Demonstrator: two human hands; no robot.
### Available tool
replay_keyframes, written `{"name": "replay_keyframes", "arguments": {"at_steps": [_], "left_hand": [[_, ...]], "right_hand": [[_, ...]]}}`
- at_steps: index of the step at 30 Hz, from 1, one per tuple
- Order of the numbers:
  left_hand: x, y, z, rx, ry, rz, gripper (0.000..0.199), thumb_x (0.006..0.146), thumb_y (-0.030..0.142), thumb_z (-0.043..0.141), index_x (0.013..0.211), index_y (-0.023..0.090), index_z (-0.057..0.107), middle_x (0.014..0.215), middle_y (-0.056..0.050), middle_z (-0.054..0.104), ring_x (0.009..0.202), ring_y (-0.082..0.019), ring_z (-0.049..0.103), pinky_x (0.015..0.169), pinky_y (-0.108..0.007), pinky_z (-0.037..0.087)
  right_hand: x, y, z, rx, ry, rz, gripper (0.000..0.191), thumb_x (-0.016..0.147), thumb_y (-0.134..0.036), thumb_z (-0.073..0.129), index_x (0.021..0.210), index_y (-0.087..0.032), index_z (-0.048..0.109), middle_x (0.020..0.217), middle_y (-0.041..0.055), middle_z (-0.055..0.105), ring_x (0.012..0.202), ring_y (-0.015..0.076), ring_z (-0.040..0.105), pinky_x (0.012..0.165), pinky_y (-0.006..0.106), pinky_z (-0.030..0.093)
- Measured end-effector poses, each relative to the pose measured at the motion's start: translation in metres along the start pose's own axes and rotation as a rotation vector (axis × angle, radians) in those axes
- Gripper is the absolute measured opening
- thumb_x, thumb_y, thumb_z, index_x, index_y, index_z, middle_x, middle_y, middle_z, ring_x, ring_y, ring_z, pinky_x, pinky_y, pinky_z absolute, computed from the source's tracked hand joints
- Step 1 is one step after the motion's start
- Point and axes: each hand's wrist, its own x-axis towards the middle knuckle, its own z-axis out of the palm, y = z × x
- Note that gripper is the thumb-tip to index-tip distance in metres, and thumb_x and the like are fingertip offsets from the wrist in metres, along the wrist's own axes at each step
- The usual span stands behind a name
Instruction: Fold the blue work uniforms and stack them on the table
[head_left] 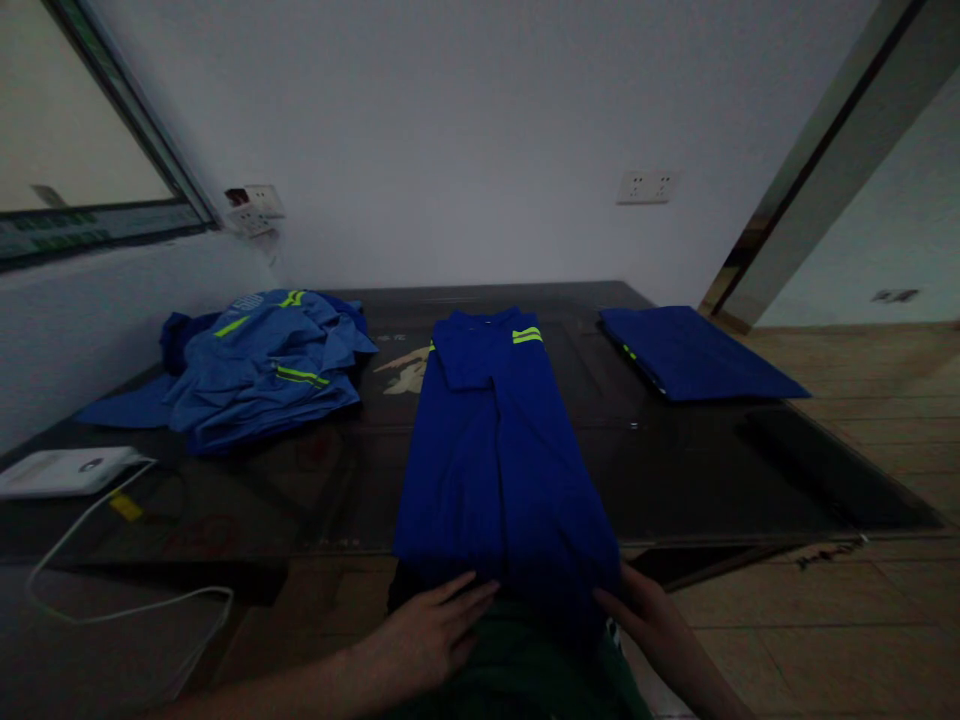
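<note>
Two hands meet the near end of a royal-blue cloth garment with yellow-green stripes, laid lengthwise at the frame's centre on a dark, glossy surface.
At lower centre, the left hand extends its fingers, slightly spread, by the hem; at lower right, the right hand touches the side edge, its grip unclear. Rumpled blue striped clothes sit left, a flat folded blue garment right.
</note>
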Motion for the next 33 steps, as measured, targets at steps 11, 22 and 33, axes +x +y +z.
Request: {"name": "replay_keyframes", "arguments": {"at_steps": [11, 22, 33], "left_hand": [[-0.027, -0.027, -0.039, 0.084, 0.057, -0.044, 0.029, 0.094, 0.017, 0.049, 0.120, 0.025, 0.062, 0.137, 0.002, 0.054, 0.134, -0.016, 0.039, 0.116, -0.039, 0.024], [-0.020, -0.056, -0.034, 0.322, 0.096, -0.217, 0.050, 0.093, 0.014, 0.050, 0.136, 0.038, 0.048, 0.136, 0.001, 0.054, 0.107, -0.016, 0.056, 0.103, -0.035, 0.036], [-0.021, -0.047, -0.050, 0.035, 0.150, 0.021, 0.023, 0.094, 0.016, 0.049, 0.109, 0.025, 0.064, 0.134, 0.001, 0.057, 0.131, -0.016, 0.043, 0.116, -0.041, 0.022]], "right_hand": [[-0.009, 0.032, -0.022, -0.562, 0.396, -0.834, 0.033, 0.089, -0.014, 0.051, 0.118, -0.027, 0.062, 0.114, 0.0064, 0.069, 0.108, 0.0179, 0.064, 0.085, 0.027, 0.056], [0.035, 0.010, -0.016, -1.068, 0.428, -1.004, 0.057, 0.090, -0.004, 0.045, 0.132, -0.041, 0.051, 0.140, -0.0028, 0.051, 0.142, 0.0168, 0.025, 0.119, 0.046, 0.009], [0.003, -0.017, -0.012, -0.994, 0.137, -1.243, 0.040, 0.097, -0.019, 0.040, 0.129, -0.039, 0.054, 0.132, -0.0036, 0.058, 0.138, 0.0189, 0.035, 0.116, 0.056, 0.004]]}}
